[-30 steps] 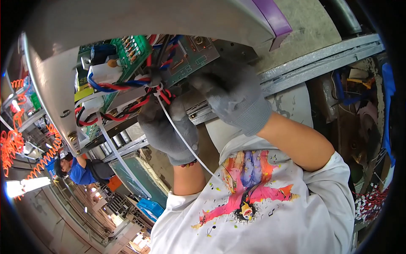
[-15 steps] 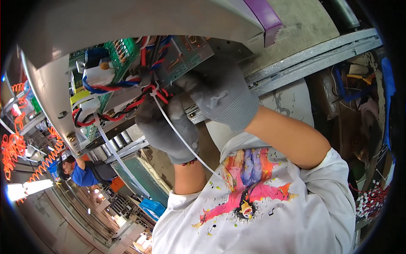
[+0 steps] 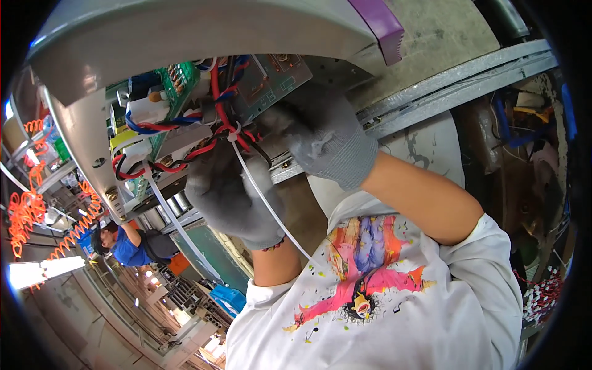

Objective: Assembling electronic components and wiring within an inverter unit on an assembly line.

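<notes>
Both my hands wear grey work gloves. My left hand (image 3: 234,200) is curled just below a bundle of red and black wires (image 3: 231,129); its fingertips are hidden behind the wires. My right hand (image 3: 327,142) is closed beside the bundle's right side, its dark fingertips at the red and black wires. A white cable tie (image 3: 262,191) loops round the bundle, its long tail hanging down toward my shirt. Another white cable tie (image 3: 179,219) hangs from the wires at the left. Behind the wires sit a green circuit board (image 3: 179,83) and a dark circuit board (image 3: 271,86).
A metal housing (image 3: 203,34) overhangs the boards. A purple part (image 3: 385,31) stands at its right end. A metal rail (image 3: 459,80) runs along the bench edge. Orange coiled hoses (image 3: 28,213) hang at far left, near a person in blue (image 3: 129,243).
My left hand has shifted slightly left and away from my right fingertips. The wire bundle and its hanging tie sit a little further right. My right hand has hardly moved.
</notes>
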Action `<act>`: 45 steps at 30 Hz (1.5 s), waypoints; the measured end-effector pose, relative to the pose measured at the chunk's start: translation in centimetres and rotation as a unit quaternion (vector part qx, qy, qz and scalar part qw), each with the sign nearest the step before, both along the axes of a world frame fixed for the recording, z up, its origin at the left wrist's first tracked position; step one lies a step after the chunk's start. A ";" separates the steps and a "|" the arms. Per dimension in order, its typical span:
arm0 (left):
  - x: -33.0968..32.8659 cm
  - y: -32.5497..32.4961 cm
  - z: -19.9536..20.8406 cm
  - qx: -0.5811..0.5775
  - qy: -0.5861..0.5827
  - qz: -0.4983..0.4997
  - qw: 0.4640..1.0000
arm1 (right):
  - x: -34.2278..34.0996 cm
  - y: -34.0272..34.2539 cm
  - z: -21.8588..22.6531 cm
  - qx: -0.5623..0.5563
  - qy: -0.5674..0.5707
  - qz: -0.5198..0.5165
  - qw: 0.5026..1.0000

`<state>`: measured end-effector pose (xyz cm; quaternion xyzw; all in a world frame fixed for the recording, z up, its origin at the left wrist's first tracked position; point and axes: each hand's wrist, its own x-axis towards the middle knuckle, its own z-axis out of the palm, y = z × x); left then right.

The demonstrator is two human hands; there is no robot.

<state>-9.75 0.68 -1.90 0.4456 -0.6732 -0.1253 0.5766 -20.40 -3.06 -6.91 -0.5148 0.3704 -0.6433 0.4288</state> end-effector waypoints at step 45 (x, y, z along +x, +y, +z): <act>7.2 -1.8 4.1 0.006 -0.493 0.062 0.868 | 0.5 0.3 -0.7 -0.086 0.123 0.011 0.989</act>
